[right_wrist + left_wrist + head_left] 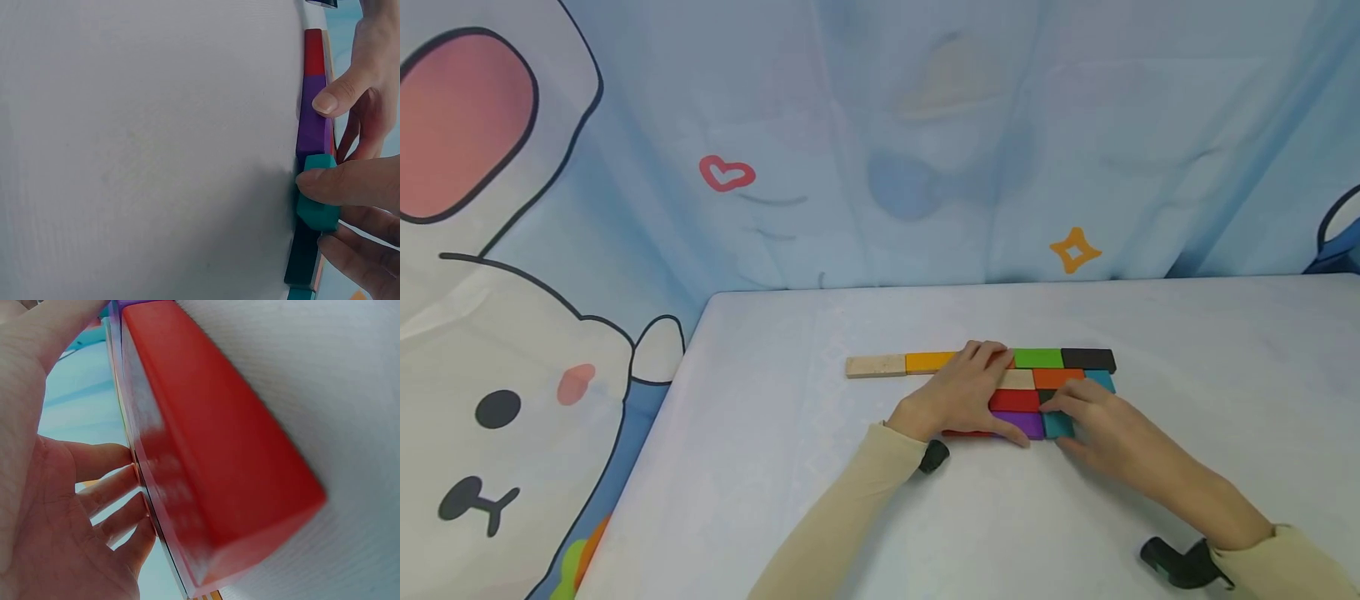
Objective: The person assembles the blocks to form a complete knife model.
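Note:
Coloured wooden blocks lie in stacked rows on the white table. My right hand pinches a teal block at the right end of the nearest row, its thumb lying on the block. Beside it are a purple block and a dark block. My left hand spans the rows, its thumb by the purple block and its other fingers reaching the farthest row. Under the left wrist, a long red block fills much of the left wrist view. The left palm hides several blocks.
The farthest row runs left past the others, ending in a plain wood block beside a yellow block. At its right end are a green block and a black block. A blue patterned curtain hangs behind the table.

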A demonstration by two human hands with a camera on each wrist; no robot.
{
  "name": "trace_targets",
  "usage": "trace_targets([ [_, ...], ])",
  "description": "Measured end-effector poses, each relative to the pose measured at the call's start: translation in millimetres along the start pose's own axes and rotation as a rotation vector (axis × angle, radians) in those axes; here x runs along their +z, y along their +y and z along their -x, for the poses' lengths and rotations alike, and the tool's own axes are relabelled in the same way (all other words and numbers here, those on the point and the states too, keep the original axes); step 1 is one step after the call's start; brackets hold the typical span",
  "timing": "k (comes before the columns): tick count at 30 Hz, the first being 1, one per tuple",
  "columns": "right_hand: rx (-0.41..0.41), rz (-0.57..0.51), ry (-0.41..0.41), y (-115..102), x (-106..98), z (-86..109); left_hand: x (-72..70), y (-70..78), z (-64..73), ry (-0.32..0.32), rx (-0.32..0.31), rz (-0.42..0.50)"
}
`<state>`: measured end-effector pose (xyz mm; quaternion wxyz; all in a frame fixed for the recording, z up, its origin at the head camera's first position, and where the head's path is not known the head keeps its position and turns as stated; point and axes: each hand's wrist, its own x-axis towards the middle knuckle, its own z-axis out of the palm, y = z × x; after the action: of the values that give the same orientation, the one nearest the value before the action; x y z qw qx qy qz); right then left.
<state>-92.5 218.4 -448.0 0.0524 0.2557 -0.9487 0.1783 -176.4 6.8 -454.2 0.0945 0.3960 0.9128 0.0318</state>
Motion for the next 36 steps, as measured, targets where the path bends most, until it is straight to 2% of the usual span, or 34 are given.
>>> trace_targets([
  [29, -0.03, 0.045, 0.019, -2.0, 3.8, 2.8, -0.3, 1.7, 1.9, -0.005, -0.019, 0.015],
  [36, -0.054, 0.061, 0.025, -2.9, 0.2, 4.0, -0.2, 3.0, 3.6, 0.005, -0.001, -0.022],
])
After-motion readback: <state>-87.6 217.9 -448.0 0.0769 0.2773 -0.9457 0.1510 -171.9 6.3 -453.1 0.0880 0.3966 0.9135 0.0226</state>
